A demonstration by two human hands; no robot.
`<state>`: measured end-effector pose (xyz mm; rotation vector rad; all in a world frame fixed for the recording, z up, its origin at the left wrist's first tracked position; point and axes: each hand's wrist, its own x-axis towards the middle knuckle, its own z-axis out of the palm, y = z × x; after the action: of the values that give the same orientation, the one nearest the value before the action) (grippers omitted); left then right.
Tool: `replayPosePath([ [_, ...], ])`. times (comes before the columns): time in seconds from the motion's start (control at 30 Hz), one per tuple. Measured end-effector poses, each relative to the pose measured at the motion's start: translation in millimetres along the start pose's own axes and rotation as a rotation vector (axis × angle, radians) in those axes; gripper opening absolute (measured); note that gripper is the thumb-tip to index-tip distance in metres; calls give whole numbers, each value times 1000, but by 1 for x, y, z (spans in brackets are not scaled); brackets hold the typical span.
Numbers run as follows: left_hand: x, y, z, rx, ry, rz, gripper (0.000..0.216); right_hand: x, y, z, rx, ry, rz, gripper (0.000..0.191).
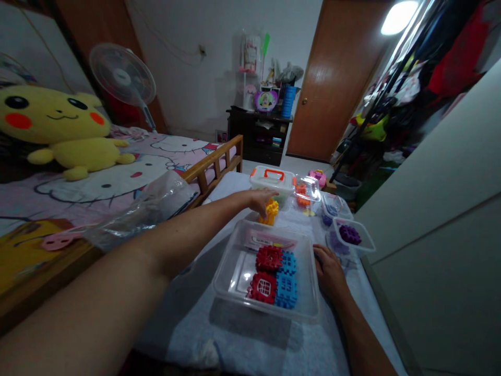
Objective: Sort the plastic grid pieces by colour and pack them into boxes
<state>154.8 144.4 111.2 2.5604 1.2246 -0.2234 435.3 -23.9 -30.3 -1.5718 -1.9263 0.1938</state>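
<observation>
A clear plastic box stands on the cloth-covered table, holding red interlocking blocks and blue interlocking blocks. Beyond its far rim, my left hand reaches out with thumb and fingers around yellow interlocking blocks; the index finger points forward over them. The underside of that grip is partly hidden. At the right rim of the box rests my right hand, fingers curled against the edge.
A lidded box with an orange handle stands at the far end. Nearby are orange blocks under clear plastic and purple blocks in a small tub. A wooden bed rail borders the left, a pale cabinet the right.
</observation>
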Motion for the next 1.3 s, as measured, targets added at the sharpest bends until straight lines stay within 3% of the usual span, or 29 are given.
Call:
replayPosePath([
  [0.27, 8, 6, 7, -30, -42, -4, 100, 0, 1, -1, 2, -23, 5, 29],
  [0.43, 3, 7, 1, -4, -39, 9, 106, 0, 4, 1, -5, -24, -5, 30],
  [0.63, 9, 11, -7, 33, -42, 58, 98, 0, 1, 0, -6, -19, 1, 29],
  [0.97, 14, 19, -3, 52, -134, 6, 87, 0, -2, -2, 10, -26, 13, 29],
  [1.3, 12, 21, 0, 71, -111, -12, 87, -1, 1, 0, 4, -16, 6, 30],
])
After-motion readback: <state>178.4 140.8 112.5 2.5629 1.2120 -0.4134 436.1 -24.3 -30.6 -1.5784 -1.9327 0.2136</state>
